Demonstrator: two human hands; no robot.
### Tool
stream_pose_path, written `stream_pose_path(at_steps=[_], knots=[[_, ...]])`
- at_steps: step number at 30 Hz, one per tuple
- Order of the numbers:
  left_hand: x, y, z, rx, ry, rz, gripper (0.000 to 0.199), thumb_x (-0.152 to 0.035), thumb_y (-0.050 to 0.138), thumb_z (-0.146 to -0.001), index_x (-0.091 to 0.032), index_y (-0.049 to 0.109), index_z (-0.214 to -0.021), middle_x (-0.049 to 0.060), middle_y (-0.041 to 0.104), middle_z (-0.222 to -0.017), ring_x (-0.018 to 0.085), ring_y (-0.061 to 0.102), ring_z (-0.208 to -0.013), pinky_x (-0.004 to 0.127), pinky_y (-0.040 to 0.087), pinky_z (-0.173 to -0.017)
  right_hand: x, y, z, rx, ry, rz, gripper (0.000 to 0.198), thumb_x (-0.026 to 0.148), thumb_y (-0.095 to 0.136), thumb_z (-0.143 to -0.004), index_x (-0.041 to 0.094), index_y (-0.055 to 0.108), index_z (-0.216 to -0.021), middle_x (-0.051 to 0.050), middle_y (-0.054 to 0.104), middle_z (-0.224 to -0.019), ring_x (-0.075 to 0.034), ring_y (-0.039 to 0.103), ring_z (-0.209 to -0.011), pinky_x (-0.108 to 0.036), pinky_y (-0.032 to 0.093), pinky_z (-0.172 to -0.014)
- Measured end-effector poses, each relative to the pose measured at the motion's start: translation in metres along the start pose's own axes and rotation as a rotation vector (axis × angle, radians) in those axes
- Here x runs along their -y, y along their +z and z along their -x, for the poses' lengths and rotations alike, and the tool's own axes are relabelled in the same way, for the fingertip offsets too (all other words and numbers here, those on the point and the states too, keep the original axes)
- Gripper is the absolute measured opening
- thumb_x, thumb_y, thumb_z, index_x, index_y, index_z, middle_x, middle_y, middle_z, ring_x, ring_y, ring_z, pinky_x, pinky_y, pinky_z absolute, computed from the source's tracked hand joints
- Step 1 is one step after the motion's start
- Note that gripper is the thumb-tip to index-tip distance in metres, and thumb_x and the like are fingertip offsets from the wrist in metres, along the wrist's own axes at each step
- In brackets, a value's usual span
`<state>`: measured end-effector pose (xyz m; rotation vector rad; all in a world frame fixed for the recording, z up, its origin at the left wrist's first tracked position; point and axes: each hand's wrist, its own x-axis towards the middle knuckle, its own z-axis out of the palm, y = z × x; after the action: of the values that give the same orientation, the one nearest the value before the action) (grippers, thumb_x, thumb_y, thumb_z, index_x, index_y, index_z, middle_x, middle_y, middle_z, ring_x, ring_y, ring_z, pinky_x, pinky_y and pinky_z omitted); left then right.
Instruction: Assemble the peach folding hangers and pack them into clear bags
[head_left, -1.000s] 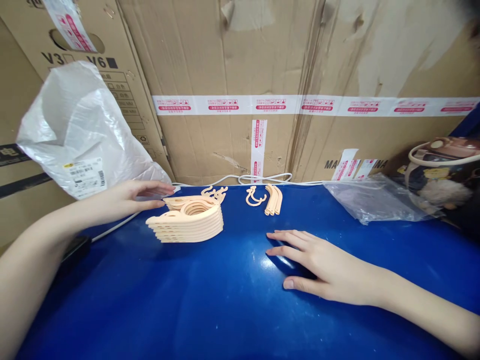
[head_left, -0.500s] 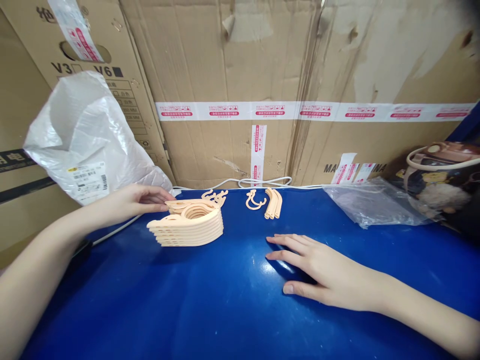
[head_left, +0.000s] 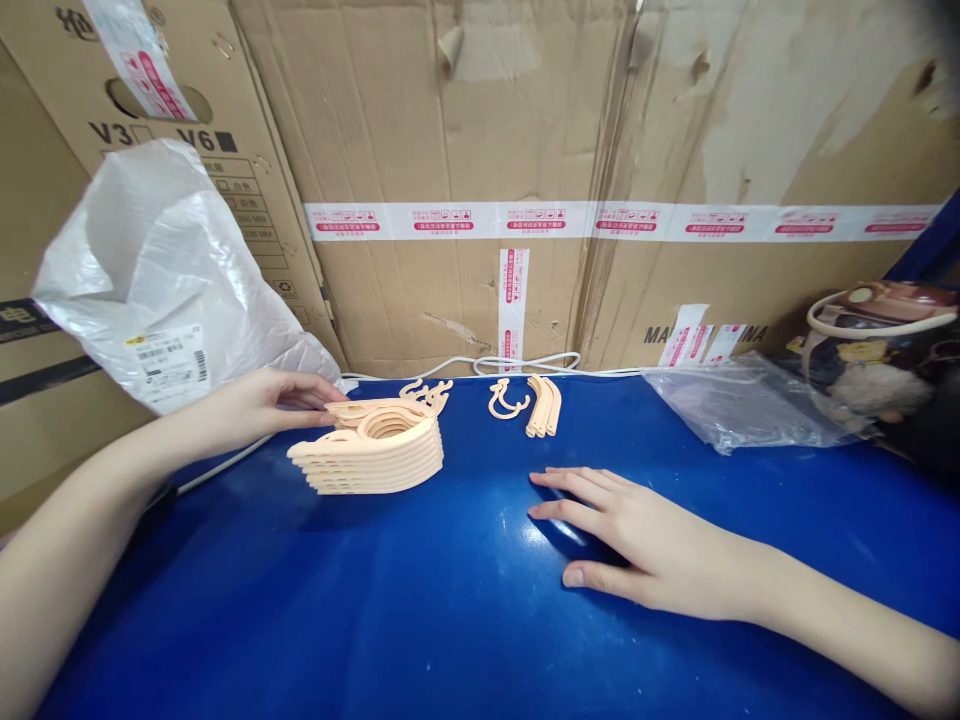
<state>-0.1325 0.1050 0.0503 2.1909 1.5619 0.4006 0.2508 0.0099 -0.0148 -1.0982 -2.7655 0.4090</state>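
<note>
A neat stack of peach plastic hanger arms [head_left: 375, 466] rests on the blue table, left of the middle. My left hand [head_left: 281, 397] is at its far left end, thumb and fingers closed around the tip of the rear pieces; the stack partly hides the grip. Just behind the stack lie several loose hanger hooks [head_left: 427, 394]. Farther right are another couple of hooks [head_left: 507, 400] beside a small group of short curved arms [head_left: 543, 407]. My right hand [head_left: 619, 535] lies palm down on the table, its fingers spread and holding nothing.
A white plastic mailing bag [head_left: 172, 290] leans against cardboard boxes [head_left: 420, 120] at the left. A white cable [head_left: 480, 366] runs along the table's back edge. To the right lie a clear plastic bag [head_left: 742, 405] and a dark bag with a beige handle [head_left: 862, 350].
The whole view has shifted slightly, so everything appears a little farther left. Both hands and the hanger parts keep their places.
</note>
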Motion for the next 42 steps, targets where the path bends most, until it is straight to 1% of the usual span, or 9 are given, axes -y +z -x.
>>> stream_pose_path(at_steps=[13,20,25,29,31,34,37,39,42], knots=[[0.004,0.000,-0.001,-0.008,-0.005,-0.023,0.042,-0.049,0.061,-0.076,-0.018,0.064,-0.104,0.004,0.073,-0.105,0.025,0.066,-0.097,0.036,0.050,-0.088,0.000,0.001,0.000,-0.022,-0.004,-0.016,0.051,0.054,0.046,-0.092,0.025,0.052,-0.133,-0.011,0.041,-0.148,-0.028,0.038,-0.134,-0.047,0.034,-0.108],[0.017,-0.007,0.002,-0.106,0.082,-0.001,0.048,-0.048,0.054,-0.082,-0.017,0.056,-0.119,0.005,0.066,-0.119,0.024,0.060,-0.107,0.032,0.046,-0.094,0.000,0.001,0.001,-0.020,-0.008,-0.019,0.051,0.054,0.046,-0.092,0.025,0.051,-0.133,-0.010,0.041,-0.148,-0.028,0.038,-0.134,-0.047,0.034,-0.107],[-0.014,-0.001,0.009,-0.441,0.182,-0.130,0.038,-0.045,0.046,-0.089,-0.021,0.056,-0.118,0.002,0.060,-0.123,0.023,0.054,-0.113,0.035,0.039,-0.102,0.000,0.001,0.000,-0.021,-0.015,-0.024,0.051,0.054,0.046,-0.092,0.025,0.052,-0.133,-0.011,0.041,-0.147,-0.029,0.038,-0.133,-0.048,0.035,-0.106],[-0.064,0.037,0.019,-0.784,0.440,-0.216,0.026,-0.033,0.043,-0.093,-0.023,0.056,-0.113,0.004,0.058,-0.120,0.023,0.051,-0.118,0.039,0.036,-0.106,0.000,0.001,0.000,-0.011,-0.007,0.002,0.052,0.055,0.044,-0.093,0.025,0.051,-0.134,-0.010,0.041,-0.148,-0.027,0.038,-0.134,-0.046,0.034,-0.107],[-0.086,0.068,0.026,-0.729,0.539,-0.219,0.028,-0.028,0.043,-0.093,-0.028,0.052,-0.119,0.003,0.058,-0.120,0.024,0.049,-0.121,0.044,0.036,-0.107,0.000,0.002,0.001,-0.006,0.002,0.013,0.055,0.056,0.044,-0.092,0.023,0.048,-0.136,-0.010,0.040,-0.148,-0.027,0.037,-0.135,-0.046,0.034,-0.108],[-0.103,0.120,0.036,-0.459,0.599,-0.124,0.051,-0.032,0.044,-0.093,-0.037,0.030,-0.141,0.003,0.048,-0.140,0.024,0.040,-0.133,0.048,0.038,-0.109,-0.003,0.004,0.001,-0.021,0.028,0.030,0.064,0.060,0.045,-0.090,0.020,0.044,-0.140,-0.013,0.036,-0.150,-0.029,0.033,-0.137,-0.048,0.032,-0.109],[-0.103,0.159,0.040,-0.186,0.639,-0.125,0.072,-0.046,0.045,-0.092,-0.035,0.004,-0.151,0.004,0.028,-0.154,0.026,0.027,-0.141,0.051,0.040,-0.108,-0.007,0.005,0.002,-0.047,0.065,0.076,0.074,0.064,0.046,-0.087,0.018,0.040,-0.143,-0.016,0.032,-0.152,-0.032,0.029,-0.139,-0.051,0.031,-0.109],[-0.098,0.170,0.038,-0.063,0.600,-0.139,0.079,-0.053,0.045,-0.091,-0.034,-0.004,-0.151,0.006,0.021,-0.156,0.027,0.023,-0.142,0.053,0.040,-0.108,-0.009,0.005,0.002,-0.047,0.071,0.105,0.077,0.066,0.046,-0.086,0.017,0.038,-0.145,-0.017,0.032,-0.152,-0.033,0.029,-0.139,-0.052,0.032,-0.108],[-0.093,0.169,0.033,0.056,0.494,-0.146,0.082,-0.061,0.045,-0.089,-0.030,0.004,-0.152,0.010,0.020,-0.156,0.031,0.021,-0.142,0.057,0.035,-0.110,-0.010,0.006,0.002,-0.070,0.050,0.126,0.068,0.061,0.043,-0.090,0.018,0.042,-0.142,-0.015,0.036,-0.150,-0.031,0.034,-0.136,-0.051,0.035,-0.107]])
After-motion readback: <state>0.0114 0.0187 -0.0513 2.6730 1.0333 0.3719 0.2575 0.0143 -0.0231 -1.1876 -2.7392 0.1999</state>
